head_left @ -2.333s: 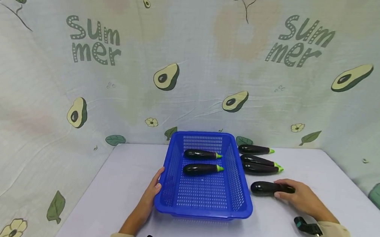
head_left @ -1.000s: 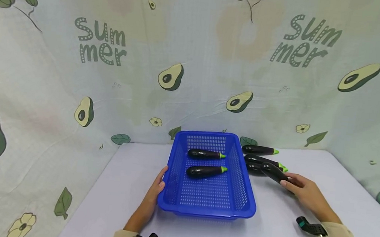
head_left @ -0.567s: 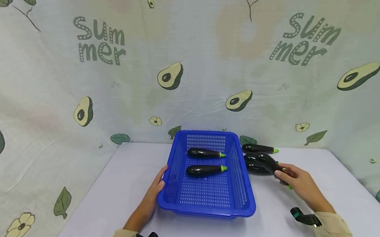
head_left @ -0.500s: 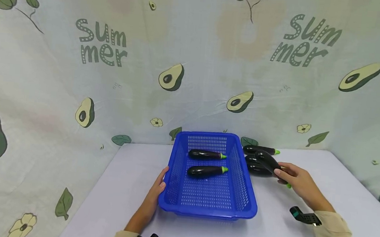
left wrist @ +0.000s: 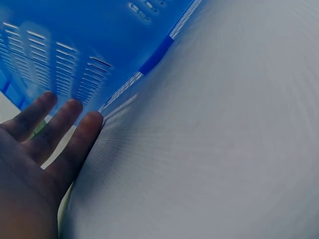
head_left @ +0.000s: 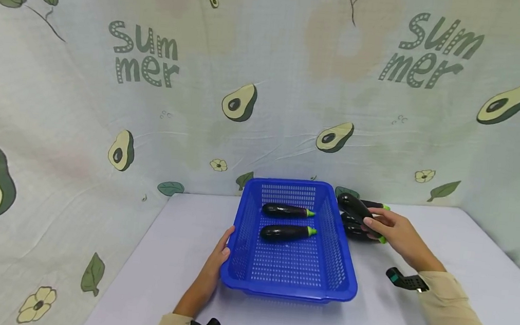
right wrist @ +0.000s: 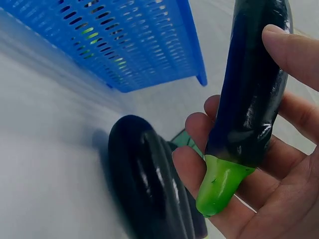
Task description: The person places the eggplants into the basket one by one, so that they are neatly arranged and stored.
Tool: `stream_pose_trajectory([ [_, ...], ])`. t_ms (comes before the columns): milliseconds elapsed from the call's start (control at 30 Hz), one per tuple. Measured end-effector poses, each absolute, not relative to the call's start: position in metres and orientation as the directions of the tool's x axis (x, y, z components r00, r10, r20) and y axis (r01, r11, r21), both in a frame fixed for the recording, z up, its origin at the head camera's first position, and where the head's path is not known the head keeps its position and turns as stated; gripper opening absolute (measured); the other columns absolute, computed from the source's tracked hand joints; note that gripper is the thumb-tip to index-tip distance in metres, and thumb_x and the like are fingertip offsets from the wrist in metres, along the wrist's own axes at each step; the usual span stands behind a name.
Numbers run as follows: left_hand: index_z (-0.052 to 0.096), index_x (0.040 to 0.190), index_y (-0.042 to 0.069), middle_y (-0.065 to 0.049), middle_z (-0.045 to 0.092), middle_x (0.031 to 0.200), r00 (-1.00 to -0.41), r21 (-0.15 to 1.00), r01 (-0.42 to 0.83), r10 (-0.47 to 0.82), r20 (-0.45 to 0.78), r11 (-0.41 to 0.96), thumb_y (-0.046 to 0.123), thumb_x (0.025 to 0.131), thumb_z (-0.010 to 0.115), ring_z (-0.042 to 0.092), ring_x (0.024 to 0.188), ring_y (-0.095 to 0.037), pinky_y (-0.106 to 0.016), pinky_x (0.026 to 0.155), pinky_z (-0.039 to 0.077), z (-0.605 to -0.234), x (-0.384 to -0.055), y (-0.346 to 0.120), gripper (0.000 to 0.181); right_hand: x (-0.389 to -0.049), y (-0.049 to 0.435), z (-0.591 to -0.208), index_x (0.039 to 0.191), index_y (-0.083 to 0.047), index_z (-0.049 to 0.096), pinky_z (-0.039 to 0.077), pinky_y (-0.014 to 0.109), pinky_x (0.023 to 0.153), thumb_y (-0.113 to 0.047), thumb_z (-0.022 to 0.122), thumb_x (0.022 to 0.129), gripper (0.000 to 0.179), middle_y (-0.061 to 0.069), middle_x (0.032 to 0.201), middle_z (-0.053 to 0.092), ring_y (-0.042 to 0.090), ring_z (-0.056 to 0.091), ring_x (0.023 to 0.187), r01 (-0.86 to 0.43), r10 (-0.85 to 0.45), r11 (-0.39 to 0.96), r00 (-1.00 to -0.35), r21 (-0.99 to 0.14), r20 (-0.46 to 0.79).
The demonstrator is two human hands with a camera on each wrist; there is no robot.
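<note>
A blue perforated plastic basket (head_left: 288, 292) holds two dark eggplants with green caps, a rear eggplant (head_left: 285, 211) and a front eggplant (head_left: 285, 232), lying crosswise. My left hand (head_left: 210, 272) touches the basket's left side; the left wrist view shows extended fingers (left wrist: 65, 119) against its slotted wall. To the right of the basket, my right hand (head_left: 402, 234) grips another eggplant (head_left: 352, 205) near its cap, thumb on one side and fingers around the other. That eggplant is raised and tilted, its blunt end pointing toward the basket's back right corner. Below it lie more eggplants (right wrist: 144, 174).
One more eggplant (head_left: 374, 205) lies at the table's back edge, partly hidden behind the held one. The white table (head_left: 138, 276) meets a patterned cloth backdrop (head_left: 286, 72) at the back. The basket's raised right wall (right wrist: 144, 45) stands between the right hand and the basket's inside.
My right hand has lifted the nearest eggplant off the table and carried it up and leftward over the others, turning it diagonal. The left hand stays at the basket.
</note>
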State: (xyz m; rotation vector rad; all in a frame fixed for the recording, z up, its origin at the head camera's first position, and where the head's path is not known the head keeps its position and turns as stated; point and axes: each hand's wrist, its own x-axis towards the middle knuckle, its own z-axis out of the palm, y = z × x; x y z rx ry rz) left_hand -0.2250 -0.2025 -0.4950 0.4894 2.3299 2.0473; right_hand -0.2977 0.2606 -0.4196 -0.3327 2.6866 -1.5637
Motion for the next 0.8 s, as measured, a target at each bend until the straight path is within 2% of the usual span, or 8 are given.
stream_pose_trajectory([
  [133,0.02,0.16,0.037,0.001,0.011,0.167,-0.954,0.969,0.223,0.23,0.194,0.11,0.042,0.105,0.031,0.006,0.152,-0.03,-0.066,0.115,0.002,-0.496,-0.225,-0.204,0.056,-0.303,0.255,-0.412,0.147,0.002,0.042,0.057,0.035,0.086,-0.041,0.061,0.1,0.066,0.03,0.13,0.058,0.039,0.066,0.107,-0.206,-0.217,0.433,-0.969,-0.878,0.121],
  [233,0.02,0.16,0.038,0.002,0.012,0.167,-0.955,0.967,0.223,0.226,0.192,0.124,0.043,0.106,0.031,0.007,0.152,-0.028,-0.065,0.116,0.002,-0.495,-0.225,-0.204,0.055,-0.307,0.251,-0.405,0.146,0.001,0.044,0.057,0.033,0.085,-0.041,0.061,0.1,0.065,0.03,0.131,0.057,0.04,0.065,0.109,-0.216,-0.227,0.427,-0.966,-0.878,0.127],
  [467,0.019,0.16,0.037,0.002,0.011,0.167,-0.956,0.968,0.217,0.23,0.184,0.128,0.044,0.106,0.03,0.005,0.153,-0.028,-0.065,0.116,0.001,-0.494,-0.224,-0.203,0.056,-0.315,0.244,-0.397,0.144,0.003,0.045,0.057,0.033,0.084,-0.041,0.063,0.099,0.066,0.03,0.129,0.058,0.044,0.064,0.108,-0.224,-0.252,0.415,-0.96,-0.882,0.125],
  [567,0.019,0.16,0.036,0.002,0.011,0.167,-0.954,0.968,0.216,0.236,0.183,0.123,0.044,0.106,0.031,0.005,0.153,-0.028,-0.065,0.116,0.002,-0.494,-0.224,-0.202,0.056,-0.319,0.241,-0.395,0.144,0.002,0.045,0.057,0.033,0.084,-0.041,0.064,0.098,0.066,0.029,0.128,0.059,0.033,0.066,0.107,-0.235,-0.269,0.404,-0.954,-0.884,0.13],
  [700,0.019,0.16,0.036,0.002,0.011,0.167,-0.953,0.967,0.224,0.237,0.19,0.125,0.042,0.106,0.03,0.006,0.153,-0.028,-0.065,0.116,0.002,-0.493,-0.223,-0.202,0.055,-0.325,0.233,-0.392,0.144,0.0,0.046,0.057,0.036,0.086,-0.042,0.065,0.097,0.066,0.026,0.128,0.061,0.034,0.064,0.111,-0.241,-0.292,0.388,-0.948,-0.889,0.129],
  [800,0.019,0.16,0.037,0.002,0.011,0.167,-0.954,0.966,0.224,0.232,0.19,0.126,0.042,0.106,0.03,0.006,0.153,-0.028,-0.065,0.116,0.002,-0.493,-0.223,-0.202,0.055,-0.33,0.226,-0.388,0.145,-0.001,0.046,0.056,0.037,0.088,-0.042,0.065,0.097,0.066,0.026,0.129,0.06,0.039,0.063,0.114,-0.255,-0.311,0.396,-0.941,-0.882,0.132],
])
